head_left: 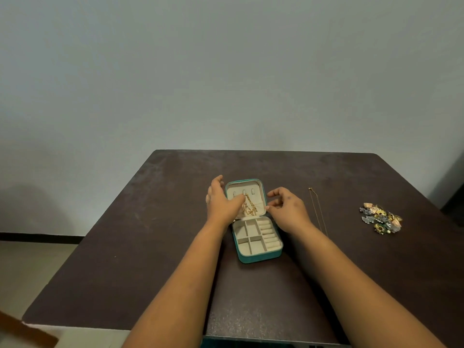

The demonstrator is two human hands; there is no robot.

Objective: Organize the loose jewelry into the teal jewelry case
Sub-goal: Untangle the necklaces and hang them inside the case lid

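The teal jewelry case (259, 257) lies open near the middle of the dark brown table (150, 222), its lid (261, 192) propped up on the far side and its cream-lined base toward the person. The base is split into small square and oblong compartments on the left and a column of padded ring rolls (270, 234) on the right. A gold chain (249, 206) hangs bunched against the cream lining of the lid, below a row of little hooks.

Both bare arms reach forward over the table. The left hand (221, 202) is at the lid's left edge, fingers fairly straight and relaxed, the thumb stretched across the lining to touch the top of the chain. The right hand (286, 209) sits just beside the lid's right edge, fingers loosely curled, fingertips close to the rim; whether it pinches anything I cannot tell.

To the right a thin necklace (317, 212) lies stretched out on the table, and farther right, well apart from the case, is a heap of mixed jewelry (381, 218).
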